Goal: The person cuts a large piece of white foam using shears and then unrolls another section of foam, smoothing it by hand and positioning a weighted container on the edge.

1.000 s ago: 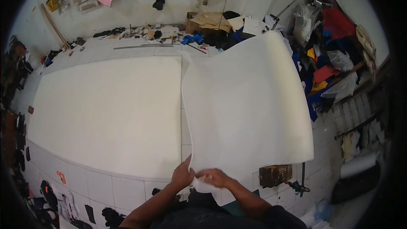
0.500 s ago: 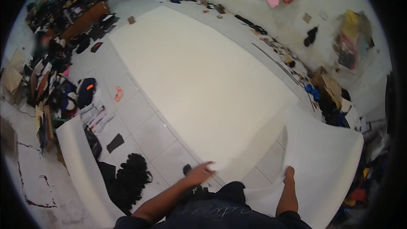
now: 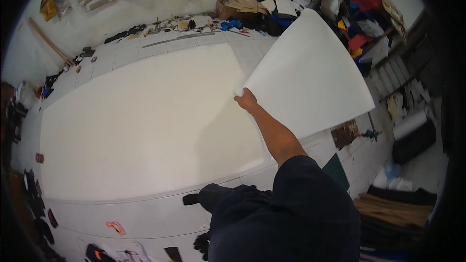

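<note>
The dark shirt (image 3: 286,223) fills the lower centre, a shoe (image 3: 191,199) just beside the near edge of the cream sheet (image 3: 141,131), which lies flat across the left and middle. Tiled floor (image 3: 150,218) borders that edge toward the lower left, an orange thing (image 3: 115,228) lying there. At the left edge stands a small tin (image 3: 39,158), its contents too small to tell. In mid-frame the right hand (image 3: 246,100) has its grip closed on the bunched left corner of the white sheet (image 3: 315,77), which spreads from there up and rightward. The left hand is out of frame; its grip cannot be told. More tiles run along the cream sheet's far edge, under a grey strip (image 3: 177,40). Beyond, at upper centre, a carton (image 3: 223,8) has tan sheets (image 3: 247,4) heaped at its top.
</note>
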Available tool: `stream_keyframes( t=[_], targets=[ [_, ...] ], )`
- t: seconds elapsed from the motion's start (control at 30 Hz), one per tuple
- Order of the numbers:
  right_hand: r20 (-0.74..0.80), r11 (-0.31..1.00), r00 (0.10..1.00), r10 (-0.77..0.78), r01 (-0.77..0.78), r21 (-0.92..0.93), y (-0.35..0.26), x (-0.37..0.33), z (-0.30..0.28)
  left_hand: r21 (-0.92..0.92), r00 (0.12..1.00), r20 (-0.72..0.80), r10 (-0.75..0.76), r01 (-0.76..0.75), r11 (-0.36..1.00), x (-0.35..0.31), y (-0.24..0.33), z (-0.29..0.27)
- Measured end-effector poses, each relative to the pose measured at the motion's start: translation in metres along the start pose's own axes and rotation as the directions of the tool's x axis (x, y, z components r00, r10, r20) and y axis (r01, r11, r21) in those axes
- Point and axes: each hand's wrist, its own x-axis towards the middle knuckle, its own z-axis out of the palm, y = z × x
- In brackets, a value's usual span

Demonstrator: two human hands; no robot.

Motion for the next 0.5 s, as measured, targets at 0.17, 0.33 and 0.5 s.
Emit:
stream_keyframes(
  t=[0.17, 0.33, 0.5],
  targets=[
    [-0.027, 0.994, 0.998, 0.052, -0.049, 0.098, -0.131, -0.056, 0.048, 0.027, 0.999, 0.007, -0.051, 0.051, 0.998, 0.082, 0.012, -0.084],
    [0.041, 0.99, 0.999, -0.032, 0.025, 0.14, -0.266, -0.099, 0.142, -0.018, 0.999, 0.033, 0.009, -0.008, 1.0, 0.173, 0.03, -0.165],
    [-0.026, 0.992, 0.997, -0.076, 0.078, 0.102, -0.372, -0.132, 0.248, -0.074, 0.995, 0.071, 0.068, -0.063, 0.995, 0.264, 0.018, -0.251]
  ],
)
